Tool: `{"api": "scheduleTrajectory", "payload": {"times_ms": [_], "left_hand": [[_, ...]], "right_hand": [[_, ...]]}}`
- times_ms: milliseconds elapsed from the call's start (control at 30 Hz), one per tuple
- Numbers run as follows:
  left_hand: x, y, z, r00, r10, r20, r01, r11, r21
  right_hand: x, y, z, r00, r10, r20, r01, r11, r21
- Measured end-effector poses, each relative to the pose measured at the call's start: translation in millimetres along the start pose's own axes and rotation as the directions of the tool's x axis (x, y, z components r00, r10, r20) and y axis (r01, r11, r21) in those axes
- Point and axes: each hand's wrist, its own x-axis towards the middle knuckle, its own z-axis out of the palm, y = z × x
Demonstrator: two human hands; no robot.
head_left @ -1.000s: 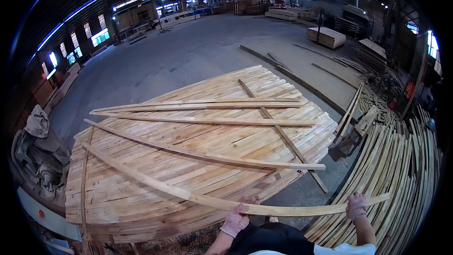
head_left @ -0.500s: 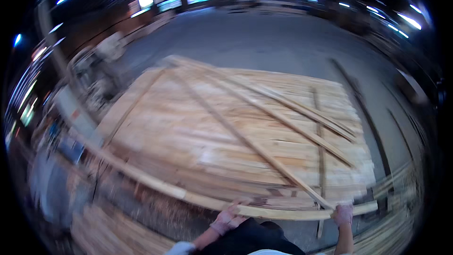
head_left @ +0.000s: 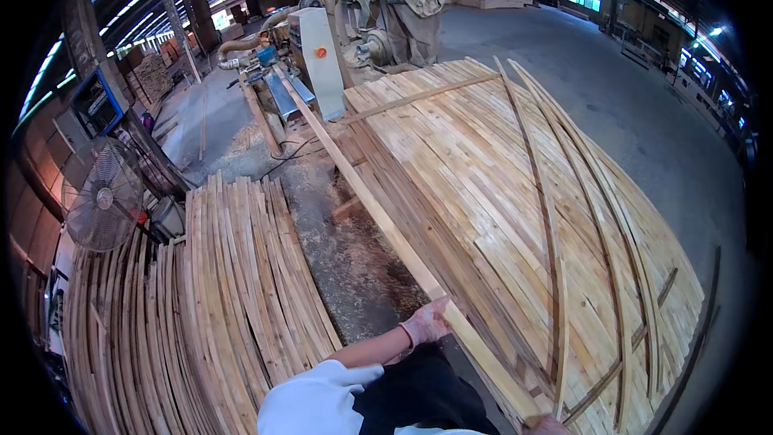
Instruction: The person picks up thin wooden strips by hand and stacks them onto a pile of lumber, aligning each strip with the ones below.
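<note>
A long pale wooden plank runs from the bottom right up to the far left. My left hand, in a thin pale glove, is closed around the plank partway along it. At the lower edge of the picture my right hand is closed at the near end of the plank, cut off in part by the rim. The far end reaches the blue metal bed of a machine. Beside the plank, on the right, lies a wide stack of boards, with several loose strips slanting across its top.
Rows of long wooden strips lie to the left. Behind them stands a caged fan. A white control cabinet with a red-and-yellow switch rises beside the machine. Sawdust covers the floor between strips and stack.
My view has swung left, bringing the machine, fan and strips into sight. The plank, crossing in front of me before, now points away toward the machine. Both hands still grip it.
</note>
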Motion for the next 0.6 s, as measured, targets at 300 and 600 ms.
{"api": "scheduleTrajectory", "payload": {"times_ms": [300, 600], "left_hand": [[-12, 64, 0, 0.961, -0.272, 0.044, 0.210, 0.827, 0.521], [14, 274, 5, 0.993, -0.019, 0.120, -0.037, 0.893, 0.449]], "right_hand": [[40, -95, -87, 0.956, -0.176, 0.236, 0.068, 0.912, 0.404], [108, -184, -72, 0.982, -0.073, 0.176, 0.007, 0.938, 0.345]]}}
